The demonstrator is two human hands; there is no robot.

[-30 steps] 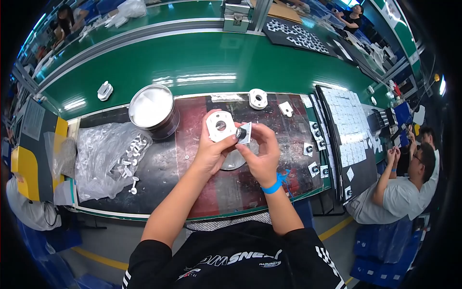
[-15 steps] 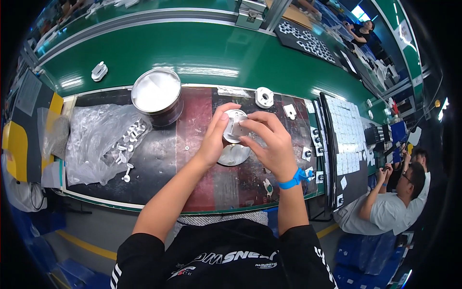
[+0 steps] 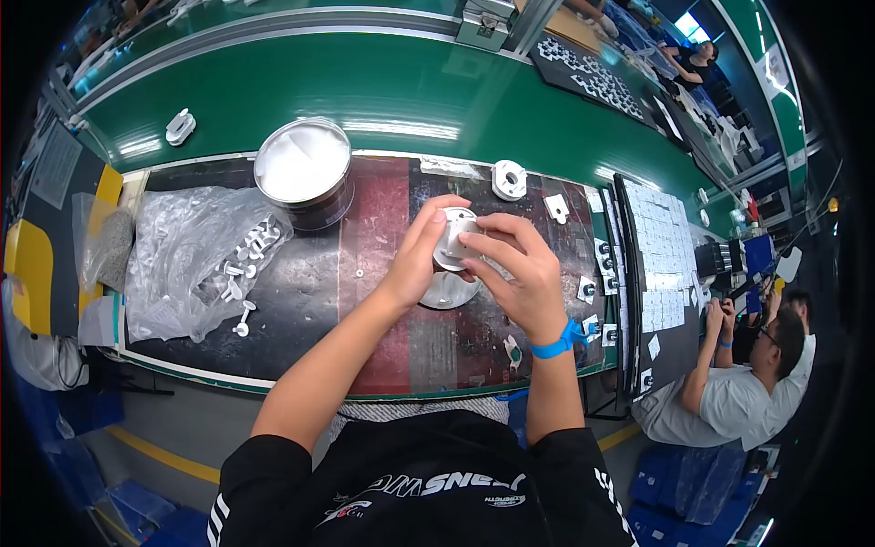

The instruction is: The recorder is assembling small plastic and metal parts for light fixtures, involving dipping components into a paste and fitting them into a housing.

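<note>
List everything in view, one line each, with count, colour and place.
White part: one, white, held between both hands over the mat.
Round disc: one, grey, on the mat beneath the hands.
Tin: one, silver with white contents, back of the mat.
Plastic bag: one, clear, left of the mat, small white pieces on it.
Ring-shaped part: one, white, back right of the mat.
Mat: one, dark, on the green bench.
Bench: one, green, behind the mat.
Tray of white squares: one, right of the mat.
Co-worker: one, grey shirt, lower right.
Wristband: one, blue, right wrist.
Left hand: fingers on the white part.
Right hand: fingers on the white part.
</note>
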